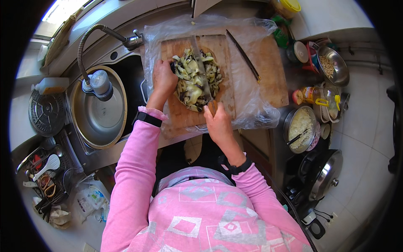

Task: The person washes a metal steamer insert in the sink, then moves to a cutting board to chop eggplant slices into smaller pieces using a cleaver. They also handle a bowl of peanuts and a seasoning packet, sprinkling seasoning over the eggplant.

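Observation:
A heap of soft, chopped eggplant (189, 77), pale green with dark skin, is spread on the wooden cutting board (178, 119). My right hand (220, 125) grips the handle of a knife (203, 75), whose long blade lies across the heap, pointing away from me. At the heap's left edge is my left hand (165, 79), its fingers curled beside a dark piece; what they hold, if anything, is mostly hidden. Clear plastic sheeting (260, 111) shows around the board.
A pair of dark chopsticks (244, 56) rests on the board's right side. Left of it, a large metal basin (100, 122) sits in the sink under a flexible faucet (79, 54). Rightward stand a bowl of white food (300, 126), a bowl of nuts (342, 69) and a lidded pan (329, 176).

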Available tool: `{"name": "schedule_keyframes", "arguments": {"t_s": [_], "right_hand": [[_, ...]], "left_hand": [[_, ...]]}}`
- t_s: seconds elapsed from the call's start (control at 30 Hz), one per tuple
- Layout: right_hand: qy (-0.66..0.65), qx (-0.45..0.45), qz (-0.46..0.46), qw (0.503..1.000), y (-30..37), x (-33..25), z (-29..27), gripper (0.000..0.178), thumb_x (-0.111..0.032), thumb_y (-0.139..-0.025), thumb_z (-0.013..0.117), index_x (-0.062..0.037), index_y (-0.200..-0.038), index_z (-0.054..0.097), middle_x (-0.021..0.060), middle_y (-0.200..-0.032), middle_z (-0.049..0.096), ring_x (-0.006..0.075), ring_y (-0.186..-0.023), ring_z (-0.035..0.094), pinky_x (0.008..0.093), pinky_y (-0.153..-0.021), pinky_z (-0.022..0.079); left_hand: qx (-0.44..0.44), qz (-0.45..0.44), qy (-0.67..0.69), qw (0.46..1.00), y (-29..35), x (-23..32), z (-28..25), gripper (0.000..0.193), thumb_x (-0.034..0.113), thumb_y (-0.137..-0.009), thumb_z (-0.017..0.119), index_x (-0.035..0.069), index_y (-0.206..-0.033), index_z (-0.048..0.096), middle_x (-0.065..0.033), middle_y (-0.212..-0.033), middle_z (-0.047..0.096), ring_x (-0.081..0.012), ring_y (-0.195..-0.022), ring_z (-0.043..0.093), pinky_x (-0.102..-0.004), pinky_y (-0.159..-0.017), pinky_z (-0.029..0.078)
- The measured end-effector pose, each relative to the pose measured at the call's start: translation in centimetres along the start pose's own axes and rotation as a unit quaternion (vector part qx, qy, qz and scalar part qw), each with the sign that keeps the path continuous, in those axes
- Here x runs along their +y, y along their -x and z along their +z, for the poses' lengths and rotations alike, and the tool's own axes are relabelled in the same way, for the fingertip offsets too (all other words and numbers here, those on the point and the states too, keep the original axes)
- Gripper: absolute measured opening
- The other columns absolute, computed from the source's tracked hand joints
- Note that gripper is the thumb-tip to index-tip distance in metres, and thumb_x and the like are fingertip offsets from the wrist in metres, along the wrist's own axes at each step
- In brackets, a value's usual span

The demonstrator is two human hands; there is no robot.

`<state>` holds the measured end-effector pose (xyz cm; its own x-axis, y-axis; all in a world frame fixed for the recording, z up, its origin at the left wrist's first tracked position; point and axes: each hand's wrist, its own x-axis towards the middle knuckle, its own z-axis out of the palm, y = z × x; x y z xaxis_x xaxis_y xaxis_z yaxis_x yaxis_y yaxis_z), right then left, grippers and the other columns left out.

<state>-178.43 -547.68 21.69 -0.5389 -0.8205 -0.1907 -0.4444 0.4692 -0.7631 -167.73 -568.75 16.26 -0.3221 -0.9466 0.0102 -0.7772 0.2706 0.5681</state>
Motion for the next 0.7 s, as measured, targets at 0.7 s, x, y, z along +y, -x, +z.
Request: {"name": "schedule_keyframes", "arguments": {"t_s": [0.7], "right_hand": [[0.018,0.019,0.015,1.0,-0.6,0.7,-3.3,0.028,-0.023,-0.091,0.064,0.0037,-0.089,0.054,0.0262,-0.073,0.061,0.0478,-0.073,0.06,0.0489,-0.061,0.046]], "left_hand": [[0.104,0.12,0.123,0.98,2.8,8.2,0.1,0.015,-0.008,-0.073,0.056,0.001,-0.083,0.061,-0.0179,-0.086,0.059,-0.0374,-0.085,0.058,-0.0444,-0.077,0.048]]}}
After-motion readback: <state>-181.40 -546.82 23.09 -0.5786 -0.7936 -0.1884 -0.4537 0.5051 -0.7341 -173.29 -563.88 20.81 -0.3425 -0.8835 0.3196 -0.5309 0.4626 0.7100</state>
